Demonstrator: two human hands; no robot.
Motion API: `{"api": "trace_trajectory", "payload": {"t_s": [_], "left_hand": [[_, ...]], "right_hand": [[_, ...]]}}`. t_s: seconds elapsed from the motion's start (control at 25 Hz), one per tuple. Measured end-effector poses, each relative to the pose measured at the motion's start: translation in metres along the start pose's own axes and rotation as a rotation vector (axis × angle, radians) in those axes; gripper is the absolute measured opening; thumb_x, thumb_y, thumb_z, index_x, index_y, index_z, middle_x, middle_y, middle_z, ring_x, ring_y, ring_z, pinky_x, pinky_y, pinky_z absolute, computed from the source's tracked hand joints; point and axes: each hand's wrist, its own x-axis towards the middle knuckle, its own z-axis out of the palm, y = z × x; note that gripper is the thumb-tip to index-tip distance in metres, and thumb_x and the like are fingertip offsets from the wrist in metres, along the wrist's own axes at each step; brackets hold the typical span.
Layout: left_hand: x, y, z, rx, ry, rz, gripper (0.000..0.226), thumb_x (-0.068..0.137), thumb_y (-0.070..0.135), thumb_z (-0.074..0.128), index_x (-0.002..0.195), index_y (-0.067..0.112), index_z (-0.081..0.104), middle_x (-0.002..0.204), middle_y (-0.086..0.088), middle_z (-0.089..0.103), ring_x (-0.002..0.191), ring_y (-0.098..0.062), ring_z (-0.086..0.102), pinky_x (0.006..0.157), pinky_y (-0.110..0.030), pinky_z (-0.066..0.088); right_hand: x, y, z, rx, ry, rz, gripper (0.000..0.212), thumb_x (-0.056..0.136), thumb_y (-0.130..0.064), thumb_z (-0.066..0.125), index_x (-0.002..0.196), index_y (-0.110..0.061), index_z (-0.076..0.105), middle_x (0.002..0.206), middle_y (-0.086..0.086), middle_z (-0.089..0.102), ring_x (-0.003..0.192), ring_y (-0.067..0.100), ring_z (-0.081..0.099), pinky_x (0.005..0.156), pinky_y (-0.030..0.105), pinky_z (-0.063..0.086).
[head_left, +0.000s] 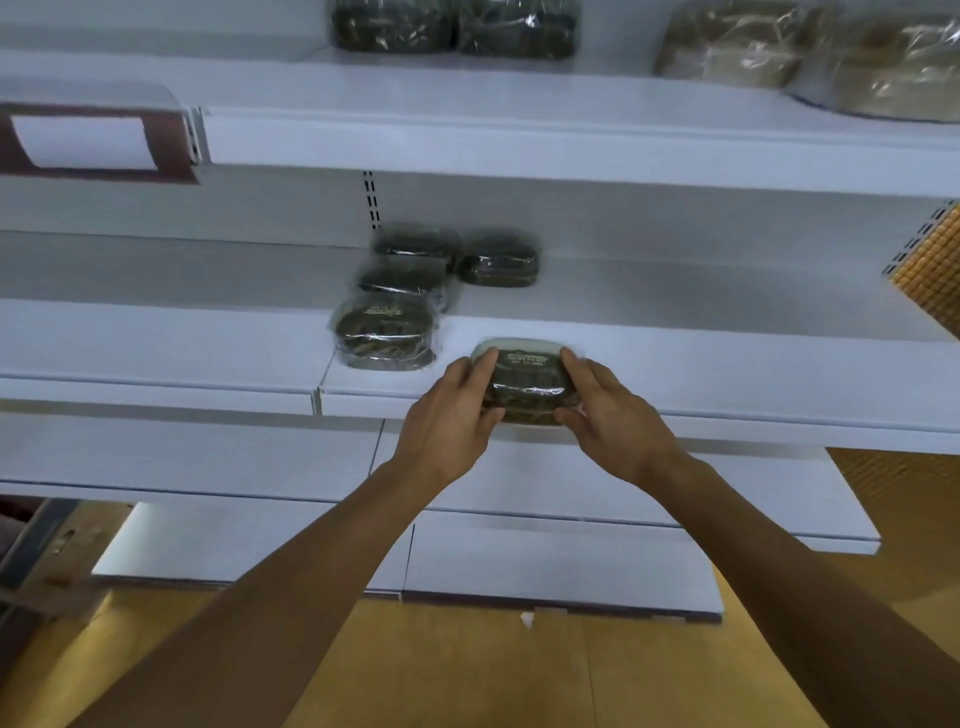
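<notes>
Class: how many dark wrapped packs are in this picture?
7. Two packs on the top shelf; column of three plus one on the middle shelf; held pack between left hand and right hand. Others may be hidden.

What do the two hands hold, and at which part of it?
Both hold one dark plastic-wrapped package at the front edge of the shelf. The left hand grips its left end, and the right hand grips its right end.
</notes>
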Motion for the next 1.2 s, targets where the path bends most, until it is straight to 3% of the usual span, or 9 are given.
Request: {"api": "trace_trajectory", "payload": {"t_s": [0.12,0.24,0.36,0.52,0.76,0.88,1.2], "left_hand": [[0.011,-0.002,0.005,0.105,0.017,-0.005,0.070,0.099,0.037,0.053,0.156,0.023,0.015,0.143,-0.006,0.040,0.119,-0.026,0.052,0.090,-0.041,0.051],[0.028,-0.004,0.005,0.258,0.078,0.008,0.069,0.098,0.039,0.055,0.154,0.019,0.020,0.142,-0.011,0.043,0.125,-0.029,0.047,0.101,-0.041,0.043],[0.048,-0.007,0.001,0.430,0.103,0.038,0.068,0.097,0.042,0.055,0.152,0.016,0.024,0.143,-0.013,0.046,0.135,-0.031,0.039,0.111,-0.043,0.029],[0.073,-0.018,-0.001,0.491,0.078,0.015,0.068,0.097,0.045,0.053,0.153,0.019,0.024,0.149,-0.014,0.042,0.143,-0.034,0.030,0.119,-0.046,0.019],[0.111,-0.035,-0.001,0.499,0.037,-0.005,0.071,0.097,0.046,0.050,0.156,0.022,0.018,0.154,-0.011,0.037,0.146,-0.033,0.026,0.120,-0.048,0.020],[0.125,-0.043,-0.003,0.493,0.006,-0.022,0.072,0.099,0.046,0.047,0.157,0.023,0.013,0.159,-0.009,0.028,0.149,-0.034,0.019,0.121,-0.050,0.018],[0.145,-0.054,0.003,0.438,0.054,-0.063,0.069,0.098,0.042,0.049,0.156,0.024,0.016,0.156,-0.008,0.030,0.147,-0.032,0.022,0.116,-0.050,0.026]], "right_hand": [[0.012,0.006,0.011,-0.010,0.044,-0.011,0.070,0.100,-0.031,0.047,0.157,-0.020,0.008,0.153,0.009,0.032,0.124,0.030,0.050,0.088,0.044,0.051],[0.027,0.008,0.019,-0.002,0.090,-0.015,0.070,0.100,-0.030,0.047,0.157,-0.020,0.008,0.150,0.010,0.036,0.122,0.030,0.051,0.087,0.045,0.052],[0.046,0.010,0.024,0.017,0.095,0.001,0.072,0.100,-0.029,0.049,0.157,-0.021,0.007,0.149,0.011,0.038,0.123,0.030,0.051,0.091,0.046,0.052],[0.073,0.014,0.029,0.050,0.094,0.003,0.073,0.100,-0.028,0.051,0.157,-0.022,0.006,0.152,0.011,0.038,0.129,0.029,0.047,0.102,0.044,0.048],[0.112,0.019,0.035,0.095,0.100,0.036,0.070,0.101,-0.028,0.049,0.157,-0.025,0.006,0.154,0.010,0.035,0.132,0.030,0.046,0.107,0.042,0.041],[0.130,0.019,0.036,0.092,0.085,0.038,0.071,0.102,-0.027,0.047,0.157,-0.028,0.002,0.151,0.011,0.038,0.129,0.030,0.048,0.105,0.040,0.042],[0.160,0.022,0.038,0.016,0.072,0.048,0.071,0.101,-0.030,0.048,0.155,-0.033,0.004,0.142,0.011,0.046,0.120,0.033,0.050,0.102,0.047,0.045]]}}
